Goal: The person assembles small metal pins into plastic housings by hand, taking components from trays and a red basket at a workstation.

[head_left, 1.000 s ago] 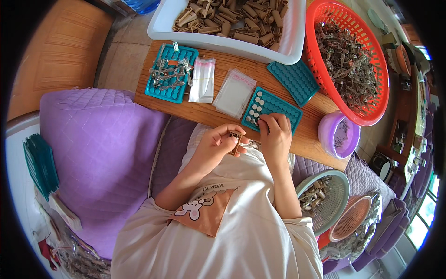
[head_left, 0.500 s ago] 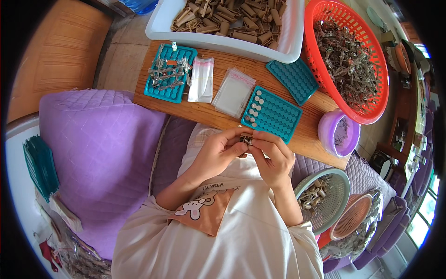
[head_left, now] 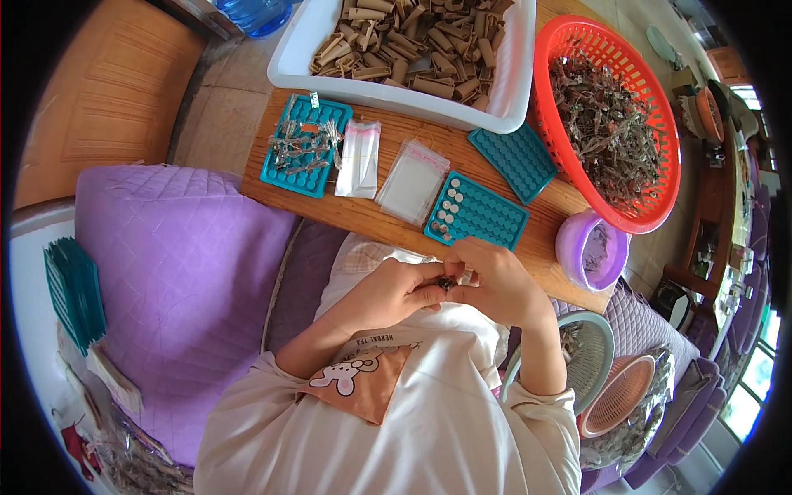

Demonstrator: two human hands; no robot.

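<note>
In front of my lap, my left hand [head_left: 394,290] pinches a small dark-and-brown part [head_left: 446,283] between thumb and fingers. My right hand [head_left: 502,285] is closed at the other side of this part, its bent fingertips pressed to it. Most of the part is hidden by the fingers, so its kind is unclear. Just beyond my hands lies a teal tray [head_left: 491,216] with rows of round hollows; several small silvery round pieces [head_left: 448,204] sit at its left side.
A wooden table [head_left: 396,232] bears clear plastic bags [head_left: 412,181], a teal tray with wired parts [head_left: 301,169], another teal tray [head_left: 516,157] and a purple tub [head_left: 569,252]. Behind are a white bin of brown plastic pieces [head_left: 285,73] and a red basket [head_left: 678,157]. Right: a grey-green basket [head_left: 606,363].
My right hand has turned, its wrist lifting outward and its fingers curling over the part. Both hands and the part sit slightly lower in view. The view has shifted a little.
</note>
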